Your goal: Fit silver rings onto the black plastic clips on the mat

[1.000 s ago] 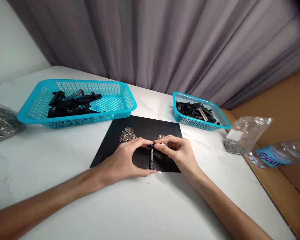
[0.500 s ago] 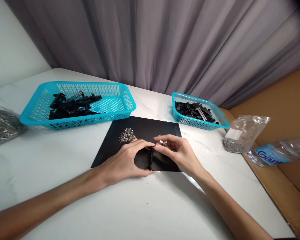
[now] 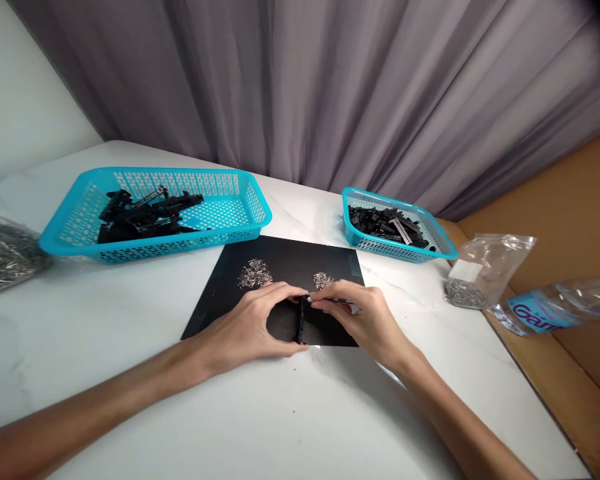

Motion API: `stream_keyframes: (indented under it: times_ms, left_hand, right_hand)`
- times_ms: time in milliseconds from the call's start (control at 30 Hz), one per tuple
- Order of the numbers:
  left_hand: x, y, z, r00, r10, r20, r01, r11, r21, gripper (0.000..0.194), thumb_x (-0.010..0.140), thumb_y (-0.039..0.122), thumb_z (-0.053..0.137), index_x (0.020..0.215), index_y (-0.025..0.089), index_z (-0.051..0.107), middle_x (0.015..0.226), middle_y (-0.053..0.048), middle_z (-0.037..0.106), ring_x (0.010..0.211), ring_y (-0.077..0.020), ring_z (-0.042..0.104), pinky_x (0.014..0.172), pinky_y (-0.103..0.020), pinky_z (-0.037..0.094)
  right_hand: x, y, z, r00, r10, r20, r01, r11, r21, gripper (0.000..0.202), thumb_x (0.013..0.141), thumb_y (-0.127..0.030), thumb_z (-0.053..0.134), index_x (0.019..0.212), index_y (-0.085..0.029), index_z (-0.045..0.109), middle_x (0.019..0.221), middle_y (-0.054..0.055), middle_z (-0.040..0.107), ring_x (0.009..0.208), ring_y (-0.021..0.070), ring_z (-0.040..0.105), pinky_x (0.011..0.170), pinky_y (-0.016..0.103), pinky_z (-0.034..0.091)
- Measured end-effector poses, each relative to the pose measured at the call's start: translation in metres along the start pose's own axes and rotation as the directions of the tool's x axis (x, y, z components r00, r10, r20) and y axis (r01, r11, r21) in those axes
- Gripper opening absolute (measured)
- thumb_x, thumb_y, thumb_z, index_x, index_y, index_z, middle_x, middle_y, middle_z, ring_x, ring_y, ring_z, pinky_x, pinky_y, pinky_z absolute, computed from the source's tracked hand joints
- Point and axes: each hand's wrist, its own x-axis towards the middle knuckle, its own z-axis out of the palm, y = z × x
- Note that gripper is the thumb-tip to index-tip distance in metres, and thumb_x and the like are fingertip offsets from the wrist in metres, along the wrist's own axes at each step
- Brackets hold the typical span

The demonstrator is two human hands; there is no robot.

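My left hand (image 3: 253, 320) spans a narrow black plastic part (image 3: 301, 325) from end to end, thumb at the near end and fingers at the far end. The part stands over the near side of a black mat (image 3: 285, 250). My right hand (image 3: 370, 317) pinches a slim white-tipped stick (image 3: 351, 307), with a bit of red showing by the palm. Its fingertips are at the part's far end; whether the tip touches it, I cannot tell. Beyond the hands lie two heaps of small metal pins, one at left (image 3: 254, 273) and one at right (image 3: 323, 280).
A large blue basket (image 3: 220, 238) with black parts stands at back left, a smaller blue basket (image 3: 380, 250) with more at back right. A bag of metal pieces (image 3: 10, 257) lies far left; another bag (image 3: 467, 287) and a plastic bottle (image 3: 540, 310) are at right.
My right hand has turned and moved down toward the black part, bringing the white tip to its far end. The right heap of pins shows more fully. My left hand keeps its grip.
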Motion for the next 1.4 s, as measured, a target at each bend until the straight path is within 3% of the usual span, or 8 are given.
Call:
stream_keyframes:
  times_ms: [433,600,867,933,1000,1100,1233,1400]
  left_hand:
    - [-0.001,0.004,0.001,0.998,0.068,0.008,-0.068,0.998,-0.003,0.054,0.075,0.029,0.083,0.125,0.022,0.063,0.114,-0.005,0.071,0.111,-0.0269,0.066,0.098,-0.042,0.056]
    - [-0.004,0.001,0.001,1.000,0.007,0.009,-0.007,1.000,0.010,0.062,0.071,0.033,0.087,0.126,0.023,0.060,0.118,-0.005,0.070,0.113,-0.0278,0.065,0.101,-0.044,0.055]
    - [-0.003,0.016,-0.003,0.991,0.032,-0.130,-0.019,0.995,0.098,0.077,0.068,0.046,0.090,0.130,0.025,0.050,0.130,-0.009,0.063,0.123,-0.0314,0.060,0.105,-0.047,0.052]
    - [0.002,0.013,-0.021,0.982,0.035,-0.185,-0.002,0.984,0.177,0.092,0.066,0.062,0.087,0.138,0.024,0.045,0.136,-0.012,0.061,0.126,-0.0340,0.058,0.106,-0.050,0.050]
    - [0.011,0.002,-0.055,0.961,-0.010,-0.275,0.095,0.951,0.295,0.070,0.084,0.066,0.068,0.136,0.023,0.049,0.134,-0.011,0.064,0.124,-0.0307,0.061,0.106,-0.046,0.050]
    - [0.025,-0.029,-0.125,0.920,-0.145,-0.363,0.336,0.768,0.545,0.038,0.103,0.053,0.043,0.105,0.022,0.065,0.116,-0.006,0.073,0.111,-0.0259,0.067,0.102,-0.040,0.049]
    - [0.032,-0.077,-0.206,0.829,-0.307,-0.467,0.553,0.578,0.600,0.026,0.098,0.034,0.053,0.093,0.015,0.071,0.102,-0.014,0.076,0.107,-0.0347,0.070,0.096,-0.043,0.049]
    - [0.032,-0.115,-0.232,0.791,-0.443,-0.423,0.606,0.463,0.647,0.029,0.098,0.036,0.064,0.117,0.014,0.066,0.121,-0.011,0.069,0.109,-0.0265,0.067,0.096,-0.048,0.055]
  right_hand:
    - [0.005,-0.012,0.002,0.996,-0.076,0.048,0.080,0.992,-0.101,0.020,0.101,-0.022,0.056,0.095,-0.022,0.074,0.082,0.004,0.067,0.070,0.0160,0.063,0.064,0.029,0.053]
    - [-0.003,-0.012,0.005,0.997,0.057,0.041,-0.057,0.998,-0.007,0.010,0.101,-0.028,0.057,0.098,-0.023,0.065,0.090,0.003,0.071,0.076,0.0168,0.066,0.067,0.028,0.053]
    - [-0.008,-0.024,0.031,0.973,0.131,-0.191,-0.129,0.991,0.024,0.018,0.095,-0.038,0.065,0.102,-0.023,0.059,0.071,-0.002,0.066,0.056,0.0150,0.054,0.053,0.026,0.044]
    - [-0.001,-0.016,0.018,0.949,0.048,-0.312,-0.085,0.991,-0.107,0.016,0.097,-0.038,0.060,0.098,-0.022,0.063,0.070,0.000,0.062,0.055,0.0149,0.050,0.052,0.026,0.042]
    - [0.012,0.004,-0.008,0.903,-0.077,-0.422,-0.051,0.957,-0.286,0.020,0.098,-0.039,0.060,0.099,-0.020,0.066,0.074,0.003,0.065,0.057,0.0160,0.051,0.055,0.028,0.043]
    - [0.040,0.046,-0.054,0.852,-0.227,-0.471,-0.109,0.804,-0.585,0.030,0.100,-0.043,0.054,0.098,-0.017,0.070,0.079,0.008,0.066,0.064,0.0201,0.055,0.063,0.033,0.046]
    - [0.068,0.092,-0.094,0.859,-0.275,-0.431,-0.155,0.664,-0.732,0.041,0.104,-0.038,0.036,0.102,-0.015,0.070,0.091,0.016,0.070,0.085,0.0293,0.060,0.075,0.041,0.049]
    - [0.057,0.096,-0.084,0.847,-0.305,-0.434,-0.154,0.642,-0.751,0.033,0.105,-0.033,0.033,0.111,-0.018,0.062,0.106,0.016,0.067,0.095,0.0308,0.058,0.081,0.043,0.049]
